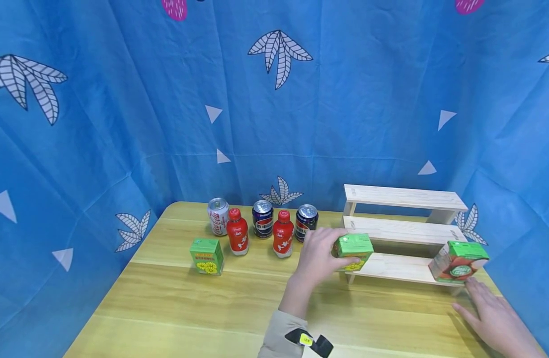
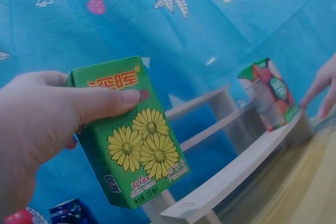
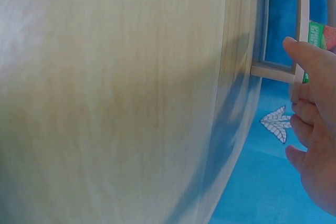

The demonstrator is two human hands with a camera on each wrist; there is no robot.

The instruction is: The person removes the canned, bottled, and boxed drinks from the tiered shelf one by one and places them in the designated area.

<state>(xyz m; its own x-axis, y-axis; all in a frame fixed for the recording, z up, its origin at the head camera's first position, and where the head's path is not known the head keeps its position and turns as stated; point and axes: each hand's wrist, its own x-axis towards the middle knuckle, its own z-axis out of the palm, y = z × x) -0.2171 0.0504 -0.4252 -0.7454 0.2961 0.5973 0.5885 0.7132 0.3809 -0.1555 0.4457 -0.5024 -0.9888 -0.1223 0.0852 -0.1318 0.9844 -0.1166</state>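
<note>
My left hand [image 1: 316, 253] grips a green drink carton [image 2: 144, 145] with yellow chrysanthemums on its front, thumb across the front face. In the head view that carton overlaps the left end of the lowest board of a three-tier wooden shelf [image 1: 399, 266]. On the right end of the same board stands a green-and-red drink carton [image 1: 459, 266] with fruit pictures. My right hand [image 1: 493, 315] is beside the front right end of the shelf, fingers extended, fingertips right at the base of that carton; it grips nothing.
On the wooden table [image 1: 189, 318], another chrysanthemum carton [image 1: 207, 257] stands at left. Behind it are a silver cola can [image 1: 218, 217], two red bottles [image 1: 237, 233] and two dark blue cans [image 1: 263, 220]. A blue patterned curtain [image 1: 265, 124] hangs behind the table and along its sides.
</note>
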